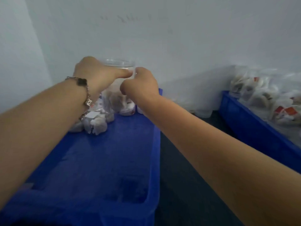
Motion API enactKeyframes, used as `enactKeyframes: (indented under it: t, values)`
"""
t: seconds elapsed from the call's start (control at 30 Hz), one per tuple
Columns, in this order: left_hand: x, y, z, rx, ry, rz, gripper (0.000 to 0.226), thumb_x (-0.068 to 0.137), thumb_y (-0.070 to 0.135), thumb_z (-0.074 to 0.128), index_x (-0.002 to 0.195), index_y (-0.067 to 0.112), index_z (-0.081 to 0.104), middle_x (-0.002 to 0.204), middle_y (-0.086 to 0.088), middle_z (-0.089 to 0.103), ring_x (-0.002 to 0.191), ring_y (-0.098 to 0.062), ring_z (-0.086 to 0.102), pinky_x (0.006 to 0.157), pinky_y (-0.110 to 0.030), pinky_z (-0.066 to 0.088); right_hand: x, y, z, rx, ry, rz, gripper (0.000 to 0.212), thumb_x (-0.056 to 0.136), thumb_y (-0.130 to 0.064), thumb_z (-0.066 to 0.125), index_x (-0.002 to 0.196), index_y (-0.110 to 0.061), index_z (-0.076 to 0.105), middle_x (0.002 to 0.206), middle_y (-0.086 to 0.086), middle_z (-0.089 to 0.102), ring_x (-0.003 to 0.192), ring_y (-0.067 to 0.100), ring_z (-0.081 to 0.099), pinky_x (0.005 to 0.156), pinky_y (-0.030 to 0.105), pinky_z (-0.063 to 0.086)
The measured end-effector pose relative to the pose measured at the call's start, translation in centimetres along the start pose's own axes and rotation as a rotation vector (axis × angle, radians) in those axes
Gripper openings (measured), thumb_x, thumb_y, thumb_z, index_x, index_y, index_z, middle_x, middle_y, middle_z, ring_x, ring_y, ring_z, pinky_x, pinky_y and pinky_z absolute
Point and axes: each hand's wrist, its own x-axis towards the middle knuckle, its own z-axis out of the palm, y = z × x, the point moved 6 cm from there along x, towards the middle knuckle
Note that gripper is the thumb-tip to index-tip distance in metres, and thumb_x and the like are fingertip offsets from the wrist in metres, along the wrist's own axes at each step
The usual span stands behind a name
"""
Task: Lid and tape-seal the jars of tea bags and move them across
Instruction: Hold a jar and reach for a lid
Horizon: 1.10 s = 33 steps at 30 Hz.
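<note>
A clear plastic jar (116, 99) holding tea bags stands at the far end of a blue tray (104, 160), with a clear lid (119, 63) on top. My left hand (96, 74) wraps the jar's upper left side, thumb stretched along the lid's rim. My right hand (138, 82) is curled against the jar's upper right, fingers pinched at the rim beside the left thumb. Whether tape lies under the fingers cannot be told. Loose tea bags (94, 124) lie in the tray beside the jar's base.
A second blue tray (254, 124) at the right holds clear packets of tea bags (267, 93). Empty clear cups (203, 110) stand against the white wall between the trays. A dark table surface (187, 176) runs between the trays.
</note>
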Motion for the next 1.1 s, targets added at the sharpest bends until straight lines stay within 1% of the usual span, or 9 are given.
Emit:
enactKeyframes:
  t: [0.13,0.23,0.33,0.43,0.5,0.6,0.77,0.87,1.1]
  values:
    - [-4.5,4.1,7.6,-0.125,-0.024,0.002,0.082,0.057,0.041,0.085,0.118,0.006,0.042,0.118,-0.011,0.058,0.106,-0.027,0.060,0.088,-0.036,0.051,-2.3,3.1,-6.9,-0.098,0.178,-0.034,0.017,0.077,-0.014,0.059,0.083,-0.018,0.043,0.097,0.005,0.058,0.099,0.030,0.055,0.089,0.041,0.045]
    - [-8.3,4.0,14.5,-0.270,-0.116,-0.134,0.071,0.065,0.028,0.081,0.115,0.003,0.037,0.116,-0.017,0.060,0.103,-0.032,0.063,0.090,-0.036,0.051,-3.7,7.6,-11.0,-0.166,0.199,0.060,0.018,0.083,-0.020,0.055,0.075,-0.025,0.039,0.087,-0.001,0.054,0.093,0.025,0.056,0.077,0.036,0.046]
    - [-11.7,2.1,19.4,-0.288,-0.120,-0.300,0.077,0.066,0.034,0.082,0.121,0.004,0.036,0.120,-0.014,0.059,0.102,-0.032,0.063,0.087,-0.037,0.052,-4.9,13.1,-13.4,-0.096,0.218,0.177,0.013,0.092,-0.020,0.046,0.097,-0.017,0.056,0.100,0.010,0.063,0.099,0.027,0.058,0.085,0.043,0.050]
    - [-14.5,0.0,21.8,-0.281,-0.033,-0.383,0.083,0.059,0.036,0.087,0.122,0.011,0.038,0.121,-0.008,0.055,0.104,-0.027,0.061,0.087,-0.040,0.053,-6.4,17.1,-13.6,0.041,0.216,0.260,0.018,0.097,-0.018,0.046,0.104,-0.022,0.062,0.092,-0.002,0.067,0.080,-0.002,0.061,0.069,0.009,0.048]
    - [-15.7,-1.4,22.4,-0.262,0.025,-0.403,0.080,0.057,0.034,0.087,0.119,0.017,0.040,0.116,-0.002,0.055,0.102,-0.022,0.060,0.082,-0.037,0.052,-7.3,19.0,-12.9,0.206,0.193,0.313,0.022,0.095,-0.014,0.048,0.112,-0.018,0.063,0.083,-0.009,0.067,0.072,-0.002,0.062,0.066,0.008,0.048]
    - [-16.1,-2.9,22.5,-0.228,0.101,-0.317,0.075,0.055,0.035,0.088,0.112,0.026,0.041,0.102,0.009,0.053,0.095,-0.016,0.060,0.072,-0.029,0.048,-7.5,20.7,-11.9,0.158,0.150,0.250,0.026,0.091,-0.009,0.054,0.114,-0.022,0.060,0.096,-0.008,0.068,0.090,0.006,0.065,0.084,0.028,0.054]
    - [-15.4,-5.5,23.5,-0.246,0.111,-0.209,0.087,0.054,0.042,0.084,0.127,0.029,0.037,0.121,0.004,0.055,0.105,-0.019,0.058,0.081,-0.043,0.055,-4.0,25.4,-13.1,0.012,0.298,0.337,0.031,0.086,-0.003,0.057,0.101,-0.030,0.054,0.098,-0.013,0.060,0.081,0.001,0.057,0.065,0.018,0.046]
    - [-14.7,-6.6,24.7,-0.279,0.058,-0.139,0.096,0.053,0.055,0.073,0.136,0.030,0.032,0.131,0.004,0.050,0.111,-0.018,0.054,0.083,-0.037,0.051,-0.4,28.0,-14.8,-0.166,0.345,0.420,0.033,0.089,-0.002,0.051,0.113,-0.024,0.055,0.110,-0.005,0.059,0.088,0.006,0.053,0.077,0.026,0.047]
    - [-14.0,-7.9,27.3,-0.488,-0.064,-0.018,0.104,0.053,0.055,0.073,0.141,0.039,0.019,0.138,0.008,0.040,0.110,-0.006,0.046,0.071,-0.008,0.033,7.1,31.7,-15.5,-0.641,0.034,0.384,0.036,0.091,-0.007,0.051,0.127,-0.013,0.048,0.118,0.010,0.056,0.101,0.024,0.055,0.087,0.038,0.050]
